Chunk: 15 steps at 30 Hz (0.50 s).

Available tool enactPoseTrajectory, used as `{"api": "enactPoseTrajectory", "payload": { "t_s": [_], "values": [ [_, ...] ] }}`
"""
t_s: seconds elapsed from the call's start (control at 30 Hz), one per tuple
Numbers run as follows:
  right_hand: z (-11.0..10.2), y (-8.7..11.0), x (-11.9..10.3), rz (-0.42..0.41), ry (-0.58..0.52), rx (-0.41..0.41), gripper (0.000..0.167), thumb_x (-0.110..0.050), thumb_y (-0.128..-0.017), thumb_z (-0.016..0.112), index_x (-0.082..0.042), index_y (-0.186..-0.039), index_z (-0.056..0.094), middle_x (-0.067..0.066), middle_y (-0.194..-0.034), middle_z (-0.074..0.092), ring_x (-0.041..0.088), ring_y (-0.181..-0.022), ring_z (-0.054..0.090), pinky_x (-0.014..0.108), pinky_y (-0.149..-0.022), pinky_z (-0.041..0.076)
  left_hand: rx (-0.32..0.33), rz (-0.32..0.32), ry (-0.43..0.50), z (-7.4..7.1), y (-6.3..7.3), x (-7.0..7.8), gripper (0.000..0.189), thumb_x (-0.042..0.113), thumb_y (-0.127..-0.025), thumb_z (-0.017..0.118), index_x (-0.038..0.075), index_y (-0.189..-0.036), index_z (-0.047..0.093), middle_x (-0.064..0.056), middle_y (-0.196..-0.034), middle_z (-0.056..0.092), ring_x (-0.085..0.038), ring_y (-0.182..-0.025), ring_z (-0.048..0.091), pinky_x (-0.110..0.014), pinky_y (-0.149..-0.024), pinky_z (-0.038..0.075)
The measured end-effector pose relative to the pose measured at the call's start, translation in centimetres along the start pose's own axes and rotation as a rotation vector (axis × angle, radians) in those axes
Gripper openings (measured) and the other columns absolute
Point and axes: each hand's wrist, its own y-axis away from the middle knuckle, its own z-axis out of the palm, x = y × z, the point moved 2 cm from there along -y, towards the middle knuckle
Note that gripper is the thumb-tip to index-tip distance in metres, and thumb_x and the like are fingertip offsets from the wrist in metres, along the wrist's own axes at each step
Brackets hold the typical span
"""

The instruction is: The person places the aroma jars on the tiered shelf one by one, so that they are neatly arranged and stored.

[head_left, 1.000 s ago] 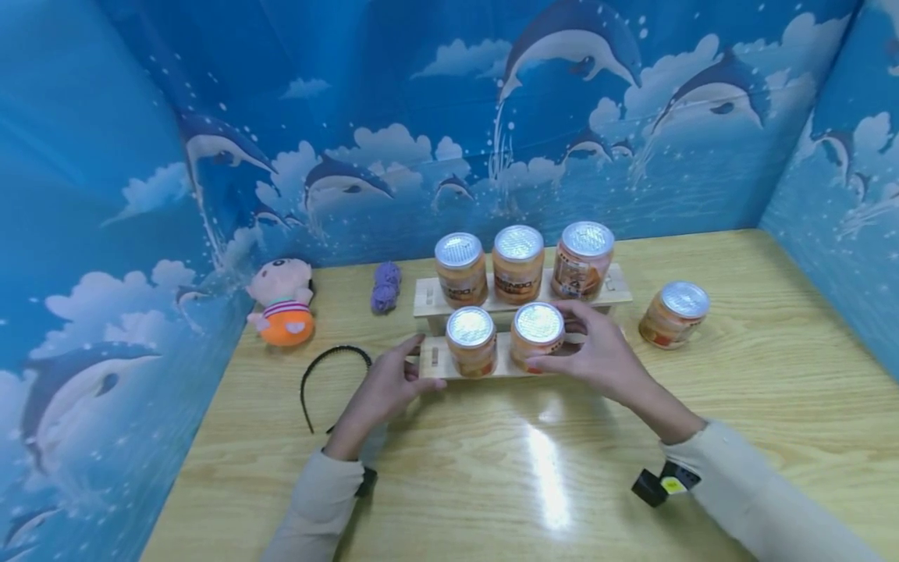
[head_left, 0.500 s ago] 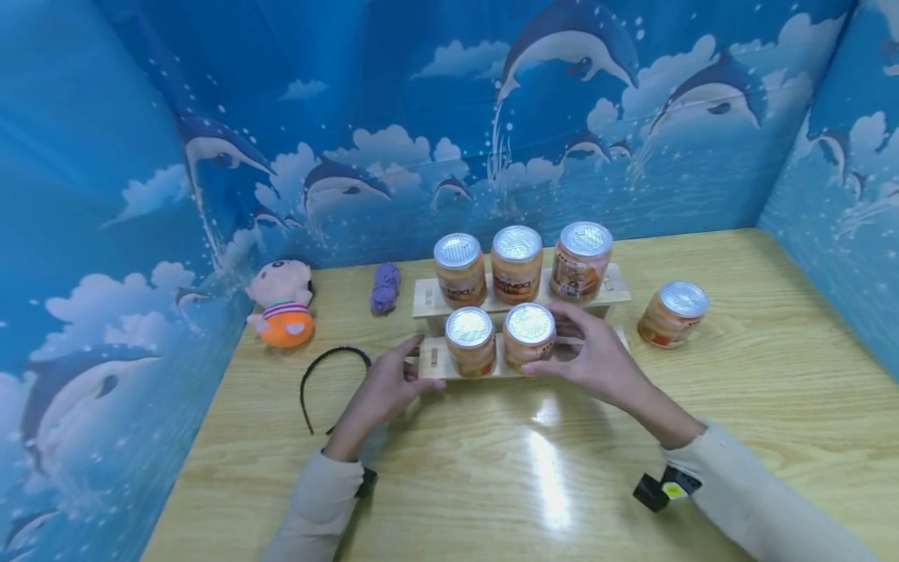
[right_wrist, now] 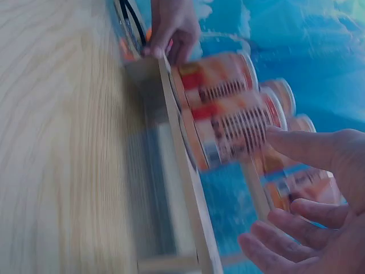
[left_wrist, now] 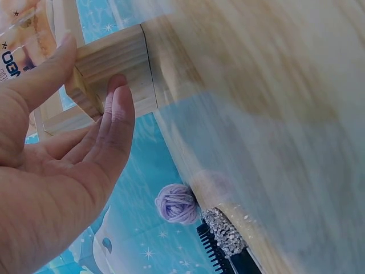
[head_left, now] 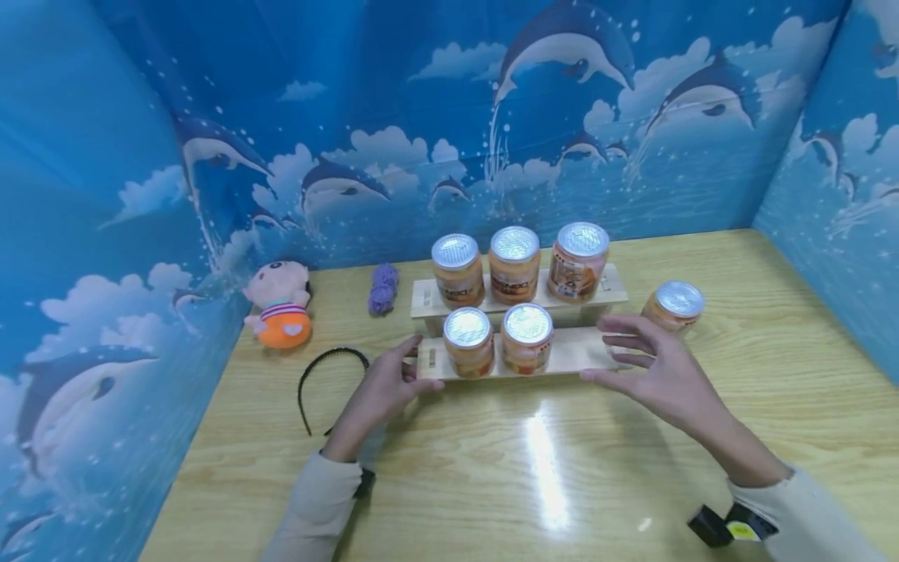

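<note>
A low wooden rack has two steps, each bearing orange-labelled jars with silver lids. My left hand (head_left: 382,390) grips the left end of the front step (head_left: 579,350), thumb on the near side and fingers beyond; the left wrist view shows this end (left_wrist: 122,65) between them. Two jars stand upright there: the left jar (head_left: 469,347) and the middle jar (head_left: 527,343). My right hand (head_left: 663,378) is apart from both, fingers spread and holding nothing, over the bare right end of that step. In the right wrist view its spread fingers (right_wrist: 276,242) show beside the jars.
Three more jars stand on the rear step (head_left: 609,287). A loose jar (head_left: 674,303) on the table is partly hidden behind my right hand. At left are a plush toy (head_left: 281,308), purple yarn (head_left: 382,289) and a black headband (head_left: 312,371). A dolphin-print backdrop (head_left: 393,78) encloses the table.
My right hand has slid the middle jar slightly left on the front step, let go of it and moved right toward the loose jar. The left hand keeps its place.
</note>
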Motion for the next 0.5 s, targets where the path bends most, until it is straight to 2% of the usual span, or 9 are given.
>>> {"api": "enactPoseTrajectory", "payload": {
  "t_s": [0.07,0.13,0.27,0.5],
  "values": [
    [-1.0,0.4,0.8,0.022,0.028,0.037,0.072,-0.023,-0.083,0.087,0.0,-0.14,0.052,0.02,-0.137,0.057,0.035,-0.116,0.062,0.023,-0.088,0.056,-0.001,0.001,-0.003,0.0,0.0,0.0,0.09,0.024,-0.081,0.087,0.003,-0.155,0.039,-0.015,-0.139,0.059,-0.018,-0.091,0.066,-0.03,-0.071,0.058],
    [-2.0,0.8,1.7,0.056,0.057,0.077,0.067,-0.024,-0.084,0.086,0.001,-0.137,0.054,0.02,-0.133,0.058,0.022,-0.109,0.065,0.015,-0.082,0.054,-0.002,-0.001,-0.005,0.0,0.0,0.0,0.09,0.024,-0.081,0.087,0.003,-0.155,0.039,-0.015,-0.14,0.058,-0.018,-0.092,0.066,-0.03,-0.071,0.058],
    [-3.7,1.5,3.7,0.121,0.103,0.132,0.061,-0.026,-0.086,0.084,0.002,-0.131,0.055,0.022,-0.128,0.058,-0.004,-0.092,0.061,0.014,-0.074,0.055,-0.003,-0.001,-0.008,0.0,0.0,0.1,0.09,0.025,-0.081,0.087,0.003,-0.155,0.039,-0.015,-0.139,0.059,-0.017,-0.091,0.066,-0.03,-0.07,0.058],
    [-6.1,1.6,6.3,0.229,0.201,0.172,0.069,-0.041,-0.087,0.081,0.002,-0.133,0.052,0.024,-0.131,0.055,-0.013,-0.086,0.052,0.017,-0.064,0.054,-0.003,0.002,-0.002,0.0,-0.1,0.0,0.09,0.024,-0.081,0.087,0.003,-0.155,0.039,-0.015,-0.138,0.059,-0.017,-0.091,0.066,-0.03,-0.07,0.058]
  ]
}}
